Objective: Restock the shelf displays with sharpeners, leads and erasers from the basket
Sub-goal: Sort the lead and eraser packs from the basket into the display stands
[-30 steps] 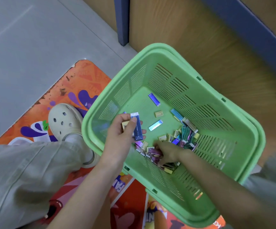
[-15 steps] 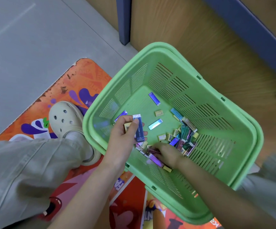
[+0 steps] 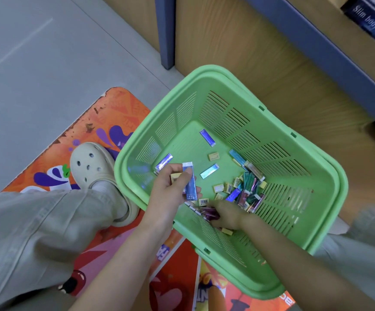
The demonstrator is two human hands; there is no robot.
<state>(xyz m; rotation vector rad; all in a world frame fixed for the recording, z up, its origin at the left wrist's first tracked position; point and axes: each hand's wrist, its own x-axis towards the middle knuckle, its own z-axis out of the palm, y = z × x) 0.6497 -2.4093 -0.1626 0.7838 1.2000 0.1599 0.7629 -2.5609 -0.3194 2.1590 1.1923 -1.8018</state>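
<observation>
A green plastic basket (image 3: pixel 330 176) sits tilted on the floor against the shelf base. Inside lie several blue and teal lead cases (image 3: pixel 207 137) and small yellow erasers (image 3: pixel 214 156), most piled at the near right corner. My left hand (image 3: pixel 171 194) hovers over the basket's left side and holds a blue lead case (image 3: pixel 189 182) under the thumb, with a yellow eraser (image 3: pixel 175 178) tucked behind it. My right hand (image 3: pixel 227 215) reaches into the pile at the near wall, fingers curled around purple lead cases (image 3: pixel 210 213).
The wooden shelf base (image 3: pixel 238 41) with blue uprights (image 3: pixel 165 30) stands behind the basket. A dark box (image 3: pixel 372 21) sits on the upper shelf at top right. My leg and beige clog (image 3: pixel 92 167) rest on an orange floor mat (image 3: pixel 106 113) at the left.
My right hand has shifted a little toward the left along the near wall, gathering purple cases. The left hand keeps its grip on the blue case and has barely moved.
</observation>
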